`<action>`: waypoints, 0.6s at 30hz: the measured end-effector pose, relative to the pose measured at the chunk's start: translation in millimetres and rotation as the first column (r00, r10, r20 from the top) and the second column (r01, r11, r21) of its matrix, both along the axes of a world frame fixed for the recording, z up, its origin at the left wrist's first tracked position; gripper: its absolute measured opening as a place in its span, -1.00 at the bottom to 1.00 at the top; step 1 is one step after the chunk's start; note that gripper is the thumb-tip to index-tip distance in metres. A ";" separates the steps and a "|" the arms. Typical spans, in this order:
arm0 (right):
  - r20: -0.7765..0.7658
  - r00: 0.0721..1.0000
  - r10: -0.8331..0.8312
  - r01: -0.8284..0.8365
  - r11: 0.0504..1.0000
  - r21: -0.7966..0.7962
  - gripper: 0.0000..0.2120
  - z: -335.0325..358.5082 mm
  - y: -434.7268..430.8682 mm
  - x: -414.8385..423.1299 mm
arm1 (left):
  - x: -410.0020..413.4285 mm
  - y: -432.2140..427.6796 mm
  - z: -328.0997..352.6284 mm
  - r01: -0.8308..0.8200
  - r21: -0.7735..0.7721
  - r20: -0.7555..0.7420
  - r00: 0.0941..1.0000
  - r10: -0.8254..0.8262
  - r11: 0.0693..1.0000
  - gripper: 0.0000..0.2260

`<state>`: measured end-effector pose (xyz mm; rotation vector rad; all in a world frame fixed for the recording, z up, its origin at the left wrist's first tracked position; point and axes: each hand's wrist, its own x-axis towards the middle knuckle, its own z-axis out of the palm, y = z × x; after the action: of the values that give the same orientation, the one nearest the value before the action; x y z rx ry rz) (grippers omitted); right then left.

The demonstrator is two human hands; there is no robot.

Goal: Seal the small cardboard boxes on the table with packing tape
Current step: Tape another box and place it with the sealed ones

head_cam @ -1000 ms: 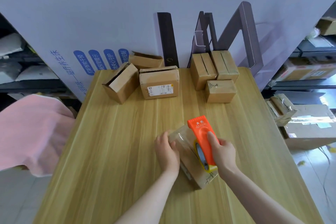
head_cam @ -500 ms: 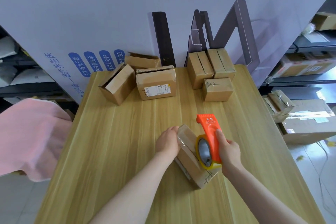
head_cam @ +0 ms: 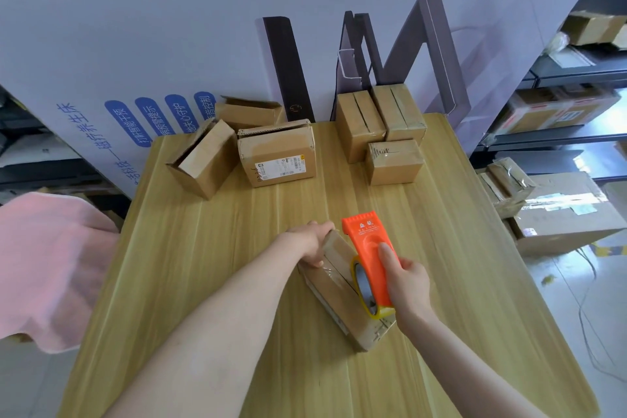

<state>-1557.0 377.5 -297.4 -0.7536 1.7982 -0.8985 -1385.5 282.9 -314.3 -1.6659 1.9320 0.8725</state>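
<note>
head view: looking down at a table and two hands
held box: a small brown box [head_cam: 334, 299] lies slanted near the front middle of the table, shut, with shiny clear tape on top; I cannot see inside
left hand [head_cam: 310, 241]: fingers bent over the far end of the small brown box, holding it
right hand [head_cam: 407, 282]: wrapped around the orange tape tool [head_cam: 369, 244], one finger straight along its top
tape roll [head_cam: 363, 285]: yellow, in the tool, resting on the box
open box [head_cam: 203, 159]: back left, tipped, flaps open; I cannot tell what is in it
count: seven boxes on the table, one held, three back left, three back right; one tape tool
table [head_cam: 203, 282]: light striped wood
room: a big white board [head_cam: 135, 44] with blue writing stands behind; a pink cloth [head_cam: 44, 265] on the left; shelves [head_cam: 559, 139] and floor boxes [head_cam: 563, 220] on the right
</note>
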 end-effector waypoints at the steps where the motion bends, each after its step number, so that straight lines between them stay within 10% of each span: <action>1: 0.006 1.000 -0.005 0.005 1.000 -0.001 -0.60 0.3 0.2 -1.0 | -0.6 -1.8 0.8 0.009 0.019 0.010 1.000 -0.010 1.000 -0.44; 18: 0.066 0.995 -0.071 0.066 0.995 0.069 -0.56 2.7 -4.5 -10.7 | 6.7 -9.6 -5.2 0.137 -0.039 -0.090 0.986 -0.140 0.990 -0.51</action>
<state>-1567.7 373.0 -294.6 -0.6150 1.7939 -0.8935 -1378.8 273.3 -319.5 -1.5118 2.1066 0.8826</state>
